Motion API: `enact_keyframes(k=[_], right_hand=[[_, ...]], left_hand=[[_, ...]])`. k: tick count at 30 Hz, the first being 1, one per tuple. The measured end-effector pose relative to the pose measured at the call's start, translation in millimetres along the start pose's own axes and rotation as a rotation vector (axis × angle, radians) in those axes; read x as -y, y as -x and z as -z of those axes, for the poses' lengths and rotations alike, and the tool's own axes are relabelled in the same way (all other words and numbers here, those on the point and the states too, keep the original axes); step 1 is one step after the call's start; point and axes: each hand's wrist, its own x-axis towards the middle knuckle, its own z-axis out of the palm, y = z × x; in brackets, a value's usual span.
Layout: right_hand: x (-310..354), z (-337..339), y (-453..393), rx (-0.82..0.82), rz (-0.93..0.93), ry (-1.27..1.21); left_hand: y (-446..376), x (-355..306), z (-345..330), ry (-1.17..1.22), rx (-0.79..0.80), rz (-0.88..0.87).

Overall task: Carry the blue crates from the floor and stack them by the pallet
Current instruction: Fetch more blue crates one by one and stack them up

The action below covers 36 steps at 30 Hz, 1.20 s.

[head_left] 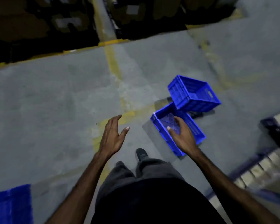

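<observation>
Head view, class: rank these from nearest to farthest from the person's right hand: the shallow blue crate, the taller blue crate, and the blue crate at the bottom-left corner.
1. Shallow blue crate: directly beneath the right hand.
2. Taller blue crate: just beyond it, tilted onto its far end.
3. Bottom-left blue crate: far across on the person's left.

Two blue crates right of center: shallow crate [162, 126] flat on the floor, deeper crate [193, 94] tilted against its far end.

grey floor [63, 97] | yellow lines [114, 65] | shallow blue crate [199, 131] flat | deeper blue crate [192, 94] tilted beside it
</observation>
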Motion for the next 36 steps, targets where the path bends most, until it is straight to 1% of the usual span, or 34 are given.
enact_keyframes(k=[2,5,9,12,16,23,30,36], right_hand=[[-18.8,7.5,17.9,-0.069,-0.084,-0.028],[-36.9,16.8,37.8,-0.171,-0.184,-0.098],[-51.6,31.1,50.3,-0.299,-0.231,-0.177],[-70.0,44.4,48.2,-0.347,-0.274,-0.241],[-101.7,71.4,32.5,-0.35,-0.313,-0.273],[-170.1,143.4,-6.4,-0.369,-0.304,-0.304],[-246.9,213.9,-40.2,-0.286,-0.289,-0.253],[-282.6,247.0,-78.3,-0.284,-0.303,-0.281]], left_hand=[[-12.5,-8.4,-6.8,-0.017,0.056,-0.068],[-23.4,-20.3,-15.5,-0.025,0.092,-0.124],[-28.2,-33.4,-31.9,-0.021,0.123,-0.145],[-31.0,-50.6,-48.2,-0.021,0.139,-0.146],[-43.5,-82.4,-74.6,-0.056,0.152,-0.173],[-77.1,-160.6,-139.6,-0.031,0.143,-0.127],[-95.1,-236.9,-215.8,-0.039,0.167,-0.106],[-113.0,-273.6,-247.0,-0.075,0.198,-0.114]])
